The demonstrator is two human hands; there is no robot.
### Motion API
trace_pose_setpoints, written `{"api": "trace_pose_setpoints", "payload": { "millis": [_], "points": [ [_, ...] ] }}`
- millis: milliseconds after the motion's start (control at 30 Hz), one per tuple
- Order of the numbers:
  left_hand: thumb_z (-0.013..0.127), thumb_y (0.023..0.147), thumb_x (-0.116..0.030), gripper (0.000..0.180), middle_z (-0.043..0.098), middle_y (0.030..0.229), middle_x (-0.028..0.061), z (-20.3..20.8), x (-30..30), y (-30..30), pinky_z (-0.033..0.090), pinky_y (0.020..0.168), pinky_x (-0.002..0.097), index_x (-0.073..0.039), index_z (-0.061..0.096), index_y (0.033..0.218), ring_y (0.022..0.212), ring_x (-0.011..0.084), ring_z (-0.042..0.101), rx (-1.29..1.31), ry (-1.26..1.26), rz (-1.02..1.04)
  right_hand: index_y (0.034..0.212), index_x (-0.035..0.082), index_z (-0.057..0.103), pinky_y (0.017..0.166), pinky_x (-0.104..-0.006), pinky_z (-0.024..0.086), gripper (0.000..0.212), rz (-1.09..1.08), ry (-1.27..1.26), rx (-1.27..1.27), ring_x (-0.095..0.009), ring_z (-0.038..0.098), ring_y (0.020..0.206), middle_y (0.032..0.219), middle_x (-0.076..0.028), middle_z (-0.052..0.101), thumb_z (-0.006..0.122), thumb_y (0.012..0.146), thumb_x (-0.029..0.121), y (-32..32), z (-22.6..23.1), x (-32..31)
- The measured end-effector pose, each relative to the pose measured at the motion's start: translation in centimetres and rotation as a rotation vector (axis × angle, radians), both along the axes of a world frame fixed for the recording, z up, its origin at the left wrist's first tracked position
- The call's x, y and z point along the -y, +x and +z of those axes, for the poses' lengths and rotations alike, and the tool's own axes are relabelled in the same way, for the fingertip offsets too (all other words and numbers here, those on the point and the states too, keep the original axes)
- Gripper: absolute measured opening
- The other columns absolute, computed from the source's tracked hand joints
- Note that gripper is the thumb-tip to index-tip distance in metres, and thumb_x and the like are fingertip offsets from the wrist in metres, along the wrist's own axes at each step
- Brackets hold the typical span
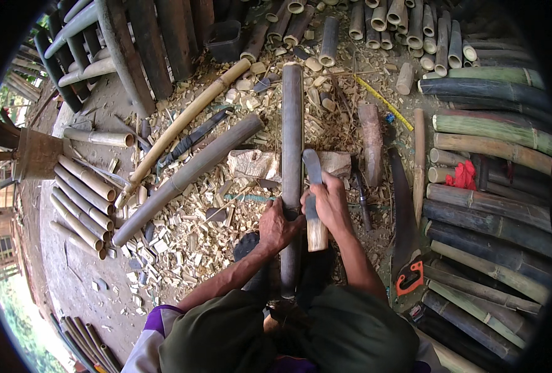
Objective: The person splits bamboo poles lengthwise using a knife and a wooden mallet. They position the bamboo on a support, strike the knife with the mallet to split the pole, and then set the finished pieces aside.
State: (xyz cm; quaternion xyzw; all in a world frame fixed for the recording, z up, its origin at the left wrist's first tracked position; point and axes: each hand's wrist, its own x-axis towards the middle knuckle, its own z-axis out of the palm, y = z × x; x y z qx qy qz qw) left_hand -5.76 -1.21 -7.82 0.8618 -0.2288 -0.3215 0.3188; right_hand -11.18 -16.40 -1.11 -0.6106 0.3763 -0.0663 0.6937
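Note:
A dark grey bamboo pole (292,112) points straight away from me between my knees, resting across a rough-hewn wood block (251,165). My left hand (280,225) is closed round the pole's near part, thumb across its top. Just right of the pole, my right hand (329,202) grips a short knife (312,165). Its rounded metal blade points away from me beside the pole, and its pale wooden handle (316,233) sticks out below my fist. Whether the blade touches the pole, I cannot tell.
Wood chips (183,242) cover the ground. Left lie another bamboo pole (189,180), a yellowish pole (183,127) and a sheathed blade (195,137). On the right are a handsaw with an orange handle (409,277), a yellow measuring tape (385,104) and stacked bamboo lengths (487,208).

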Motion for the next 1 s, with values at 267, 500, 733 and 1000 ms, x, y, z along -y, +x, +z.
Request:
{"api": "trace_pose_setpoints", "payload": {
  "millis": [267, 500, 733, 1000],
  "points": [
    [0.083, 0.076, -0.047, 0.068, 0.061, 0.106, 0.0295, 0.2, -0.7, 0.2, 0.053, 0.082, 0.0548, 0.004, 0.056, 0.111, 0.096, 0.0471, 0.065, 0.016, -0.001, -0.046, 0.099, -0.008, 0.058, 0.045, -0.0370, 0.057, 0.018, 0.012, -0.102, 0.055, -0.023, 0.068, 0.053, 0.069, -0.018, 0.069, 0.045, 0.093, 0.003, 9.7, 0.5, 8.1],
    [0.084, 0.077, -0.046, 0.066, 0.064, 0.105, 0.0259, 0.5, -0.5, 0.3, 0.054, 0.085, 0.0504, 0.004, 0.058, 0.112, 0.095, 0.0416, 0.067, -0.003, -0.006, -0.063, 0.101, -0.008, 0.056, 0.046, -0.0386, 0.056, 0.017, -0.030, -0.160, -0.012, -0.024, 0.067, 0.051, 0.071, -0.018, 0.069, 0.050, 0.095, 0.006, 16.2, 2.3, 14.1],
    [0.086, 0.085, -0.024, 0.051, 0.073, 0.107, 0.0111, -0.4, -3.7, 3.3, 0.051, 0.093, 0.0351, 0.006, 0.066, 0.121, 0.103, 0.0151, 0.063, -0.608, -0.454, -0.058, 0.119, 0.000, 0.063, 0.049, -0.0318, 0.053, 0.027, 0.129, -0.438, -0.091, -0.015, 0.064, 0.056, 0.073, -0.009, 0.068, 0.046, 0.100, 0.008, 8.8, 4.4, 7.8],
    [0.085, 0.086, -0.026, 0.054, 0.073, 0.108, 0.0097, -0.6, -2.9, 3.6, 0.051, 0.094, 0.0357, 0.005, 0.066, 0.126, 0.102, 0.0158, 0.064, -0.582, -0.403, -0.121, 0.108, -0.002, 0.061, 0.070, -0.0505, 0.057, 0.019, 0.212, -0.868, -0.224, -0.043, 0.071, 0.082, 0.088, -0.025, 0.071, 0.054, 0.096, 0.011, 2.6, 2.5, 0.5]
  ]
}}
